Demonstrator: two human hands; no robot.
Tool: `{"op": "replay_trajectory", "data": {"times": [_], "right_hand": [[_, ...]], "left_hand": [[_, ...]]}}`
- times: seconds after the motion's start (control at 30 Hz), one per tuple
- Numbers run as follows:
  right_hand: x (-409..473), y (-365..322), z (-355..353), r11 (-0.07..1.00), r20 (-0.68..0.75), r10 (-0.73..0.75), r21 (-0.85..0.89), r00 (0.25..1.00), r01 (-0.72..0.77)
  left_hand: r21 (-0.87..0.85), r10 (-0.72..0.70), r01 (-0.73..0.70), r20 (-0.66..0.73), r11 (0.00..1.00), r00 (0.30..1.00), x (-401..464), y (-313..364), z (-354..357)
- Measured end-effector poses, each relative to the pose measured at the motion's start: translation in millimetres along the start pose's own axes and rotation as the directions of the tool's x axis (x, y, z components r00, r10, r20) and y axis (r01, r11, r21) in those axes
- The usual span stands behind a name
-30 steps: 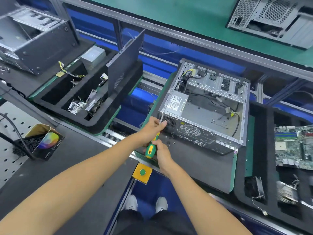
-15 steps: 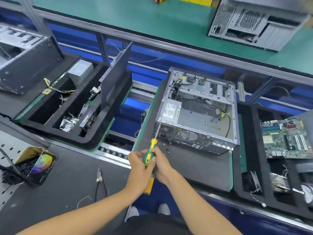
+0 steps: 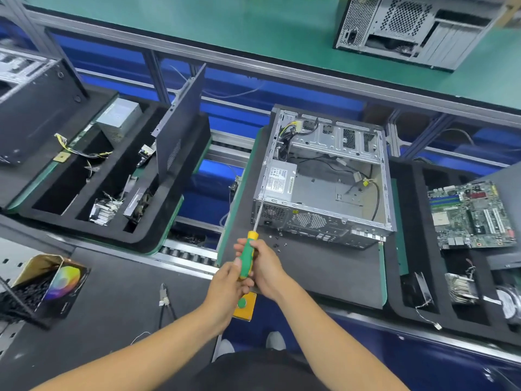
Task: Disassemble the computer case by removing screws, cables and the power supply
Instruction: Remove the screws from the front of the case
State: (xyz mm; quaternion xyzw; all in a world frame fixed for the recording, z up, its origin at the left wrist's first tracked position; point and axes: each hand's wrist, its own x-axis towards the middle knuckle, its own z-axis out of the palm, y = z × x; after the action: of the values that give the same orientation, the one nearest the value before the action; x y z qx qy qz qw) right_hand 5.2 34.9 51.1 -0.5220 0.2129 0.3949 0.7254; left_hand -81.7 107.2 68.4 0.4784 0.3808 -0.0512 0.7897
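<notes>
Green bench (image 3: 253, 32) runs across the far side, a second closed-up case (image 3: 408, 26) on its right end. Nearer, dark foam pallets sit on the conveyor line.

Computer case (image 3: 324, 182) lies on its side, open face up, at the far end of the centre pallet (image 3: 310, 277), rear panel toward the person. Power supply (image 3: 279, 180) sits inside at the case's near-left corner, label up. Cable bundle (image 3: 284, 142) in the far-left corner; a black cable (image 3: 376, 198) loops along the right wall.

Left pallet: compartmented tray (image 3: 158, 230) with a side panel (image 3: 180, 122) standing upright in it, loose parts in the slots. Right tray holds a motherboard (image 3: 470, 215) flat, heatsink (image 3: 462, 287) nearer its front edge.

Both forearms reach in from the bottom edge and converge over the centre pallet's near-left corner. Screwdriver (image 3: 248, 255), green handle with yellow collar, angled up and away; shaft tip meets the case's rear panel at the near-left top corner beside the power supply. Right hand (image 3: 267, 266) wraps the handle from the right, fingers curled over it. Left hand (image 3: 228, 283) grips the lower end of the handle, thumb up along it.

Loose screws (image 3: 277, 244) lie on the pallet between the hands and the case. Pliers (image 3: 163, 300) on the dark worktop lower left, open box (image 3: 53, 280) of black bits at the left edge.
</notes>
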Motion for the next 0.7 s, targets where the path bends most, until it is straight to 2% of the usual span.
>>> {"op": "replay_trajectory", "data": {"times": [0.07, 0.13, 0.23, 0.3, 0.4, 0.47, 0.6, 0.7], "right_hand": [[0, -3, 3, 0.994, -0.096, -0.053, -0.099, 0.994, 0.044], [1, -3, 8, 0.989, -0.144, -0.071, -0.136, 0.987, 0.052], [1, -2, 16, 0.992, -0.184, -0.092, -0.106, 0.979, 0.074], [1, -4, 14, 0.986, -0.196, -0.135, -0.123, 0.971, 0.112], [0, -9, 8, 0.981, -0.145, -0.117, -0.174, 0.983, 0.091], [-1, -13, 10, 0.986, -0.099, -0.055, -0.160, 0.994, 0.039], [2, -15, 6, 1.000, 0.100, 0.015, 0.020, 0.995, -0.017], [1, -15, 1, 0.999, 0.149, -0.023, -0.033, 0.989, 0.028]], "left_hand": [[-0.215, -0.107, 0.118, 0.062, 0.970, 0.992, 2, 8, -1], [-0.241, -0.114, 0.134, 0.095, 0.961, 0.989, 7, 13, 1], [0.014, -0.054, 0.053, 0.080, 0.999, 0.995, 10, 14, 7], [0.185, 0.000, -0.014, 0.077, 0.983, 0.997, 10, 15, 6], [0.255, 0.055, -0.083, 0.114, 0.963, 0.992, 12, 19, 2], [0.213, 0.049, -0.081, 0.150, 0.974, 0.987, 10, 21, 4], [0.010, -0.040, 0.039, 0.146, 0.999, 0.988, 3, 23, 9], [-0.115, -0.094, 0.113, 0.161, 0.987, 0.982, 3, 28, 6]]}}
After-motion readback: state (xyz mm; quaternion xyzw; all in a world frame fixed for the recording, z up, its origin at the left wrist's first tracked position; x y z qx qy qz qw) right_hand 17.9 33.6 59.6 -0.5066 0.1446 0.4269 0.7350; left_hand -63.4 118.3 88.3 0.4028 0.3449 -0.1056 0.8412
